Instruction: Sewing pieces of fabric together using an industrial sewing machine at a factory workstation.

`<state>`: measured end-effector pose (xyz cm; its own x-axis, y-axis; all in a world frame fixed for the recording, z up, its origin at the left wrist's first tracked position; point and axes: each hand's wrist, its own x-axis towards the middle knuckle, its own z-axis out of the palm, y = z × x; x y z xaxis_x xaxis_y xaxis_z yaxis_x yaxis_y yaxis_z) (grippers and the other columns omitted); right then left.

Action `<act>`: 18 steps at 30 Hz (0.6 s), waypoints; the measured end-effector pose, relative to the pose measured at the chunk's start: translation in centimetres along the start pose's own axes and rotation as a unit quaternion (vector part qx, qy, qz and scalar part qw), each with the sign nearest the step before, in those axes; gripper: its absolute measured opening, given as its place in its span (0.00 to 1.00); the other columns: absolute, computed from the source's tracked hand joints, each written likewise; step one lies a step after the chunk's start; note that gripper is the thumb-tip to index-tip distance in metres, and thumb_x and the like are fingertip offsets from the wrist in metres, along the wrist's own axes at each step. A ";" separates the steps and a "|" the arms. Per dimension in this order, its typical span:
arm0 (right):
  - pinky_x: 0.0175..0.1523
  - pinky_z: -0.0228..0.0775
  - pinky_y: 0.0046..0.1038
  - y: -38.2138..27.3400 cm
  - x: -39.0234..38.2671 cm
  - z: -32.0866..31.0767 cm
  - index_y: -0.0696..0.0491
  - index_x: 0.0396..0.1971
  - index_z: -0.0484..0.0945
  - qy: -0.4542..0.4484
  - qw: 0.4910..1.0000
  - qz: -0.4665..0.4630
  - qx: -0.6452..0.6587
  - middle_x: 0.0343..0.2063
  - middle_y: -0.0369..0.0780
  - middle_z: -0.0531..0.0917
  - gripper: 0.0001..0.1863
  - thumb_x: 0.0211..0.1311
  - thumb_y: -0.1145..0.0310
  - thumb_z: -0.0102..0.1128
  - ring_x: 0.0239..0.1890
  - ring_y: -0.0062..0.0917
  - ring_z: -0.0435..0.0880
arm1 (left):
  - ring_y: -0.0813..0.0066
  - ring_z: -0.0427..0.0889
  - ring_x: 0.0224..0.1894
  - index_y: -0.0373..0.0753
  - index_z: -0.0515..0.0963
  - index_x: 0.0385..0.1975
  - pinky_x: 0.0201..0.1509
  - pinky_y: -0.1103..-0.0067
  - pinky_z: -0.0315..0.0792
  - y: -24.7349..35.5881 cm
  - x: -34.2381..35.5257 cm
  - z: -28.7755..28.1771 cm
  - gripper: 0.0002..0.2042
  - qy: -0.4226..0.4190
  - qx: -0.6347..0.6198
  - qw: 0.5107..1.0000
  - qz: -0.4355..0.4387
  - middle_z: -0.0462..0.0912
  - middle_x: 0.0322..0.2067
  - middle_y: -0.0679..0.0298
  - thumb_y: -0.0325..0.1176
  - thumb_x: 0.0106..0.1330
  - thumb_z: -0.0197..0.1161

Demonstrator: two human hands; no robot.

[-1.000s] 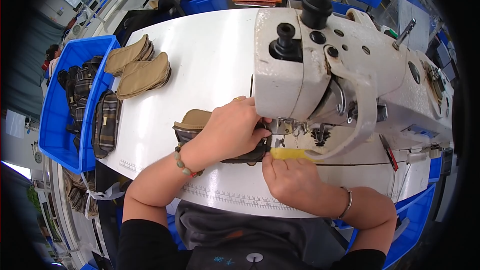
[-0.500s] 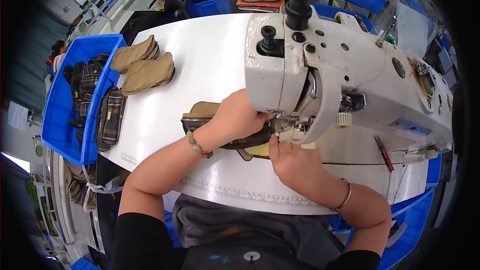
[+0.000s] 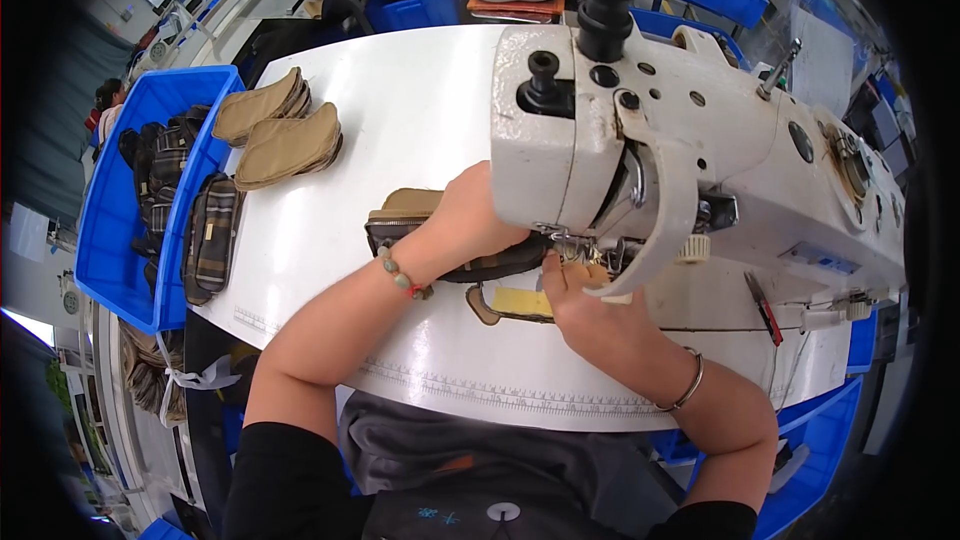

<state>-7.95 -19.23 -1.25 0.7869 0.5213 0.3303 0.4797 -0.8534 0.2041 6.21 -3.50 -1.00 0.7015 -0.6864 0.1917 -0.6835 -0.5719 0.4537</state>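
A dark plaid zippered pouch (image 3: 505,265) with a tan panel (image 3: 410,202) lies under the head of the white sewing machine (image 3: 535,155). My left hand (image 3: 468,220) is closed over its top, with the fingertips partly hidden by the machine head. At the pouch's right end, close to the needle area, my right hand (image 3: 600,315) grips its edge with bent fingers, some behind the machine's curved guard. In front of the pouch, a yellow strip (image 3: 518,302) and a small brown tab (image 3: 482,306) rest on the white table (image 3: 400,340).
Stacked tan pieces (image 3: 290,147) lie at the table's far left. Beside them, a plaid pouch (image 3: 212,240) leans against a blue bin (image 3: 105,230) holding more dark pouches. Red-handled snips (image 3: 765,310) lie at right. A printed ruler (image 3: 500,392) runs along the near edge.
My right hand has shifted slightly, its fingers now bent closer under the machine guard. The pouch's right end has moved a little away from me, showing more of the yellow strip.
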 end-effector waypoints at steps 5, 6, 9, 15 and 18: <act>0.20 0.63 0.24 -0.2 0.0 -0.3 0.62 0.44 0.82 0.008 1.000 -0.008 -0.027 0.24 0.33 0.80 0.22 0.44 0.75 0.63 0.23 0.22 0.80 | 0.48 0.83 0.35 0.39 0.83 0.35 0.37 0.65 0.78 -0.7 -0.1 0.3 0.10 -0.001 0.003 1.000 -0.008 0.85 0.29 0.52 0.27 0.53 0.63; 0.21 0.64 0.24 -0.1 0.0 -0.3 0.62 0.44 0.81 -0.005 1.000 -0.003 -0.030 0.25 0.33 0.80 0.21 0.45 0.76 0.63 0.25 0.22 0.81 | 0.49 0.83 0.36 0.39 0.83 0.35 0.38 0.65 0.78 -0.4 -0.4 -0.5 0.09 0.017 -0.032 0.999 0.023 0.85 0.31 0.52 0.27 0.53 0.63; 0.23 0.67 0.24 0.7 -0.5 1.5 0.62 0.45 0.79 0.018 0.938 -0.141 -0.316 0.29 0.33 0.80 0.20 0.47 0.78 0.61 0.30 0.21 0.82 | 0.53 0.82 0.39 0.40 0.83 0.33 0.39 0.67 0.77 0.8 -1.2 -1.9 0.07 0.058 -0.007 0.997 0.050 0.85 0.34 0.56 0.29 0.54 0.64; 0.34 0.75 0.21 -0.3 -0.3 0.0 0.62 0.46 0.77 -0.054 0.997 0.006 -0.047 0.33 0.36 0.81 0.18 0.52 0.79 0.60 0.35 0.21 0.83 | 0.68 0.79 0.43 0.43 0.84 0.38 0.42 0.75 0.75 1.1 -4.5 -4.0 0.10 0.051 0.135 0.968 0.204 0.81 0.40 0.68 0.33 0.55 0.68; 0.35 0.74 0.21 -0.2 0.2 -0.7 0.62 0.45 0.77 -0.049 0.999 0.017 -0.015 0.33 0.37 0.82 0.16 0.54 0.79 0.58 0.35 0.23 0.83 | 0.71 0.79 0.45 0.45 0.84 0.43 0.44 0.76 0.76 0.9 -4.9 -3.6 0.14 0.029 0.094 0.956 0.275 0.80 0.43 0.70 0.32 0.55 0.66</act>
<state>-8.18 -18.97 -0.56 0.8372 0.4887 0.2454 0.4418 -0.8689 0.2231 2.92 1.01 1.62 0.2318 -0.8839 0.4062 -0.9727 -0.2061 0.1066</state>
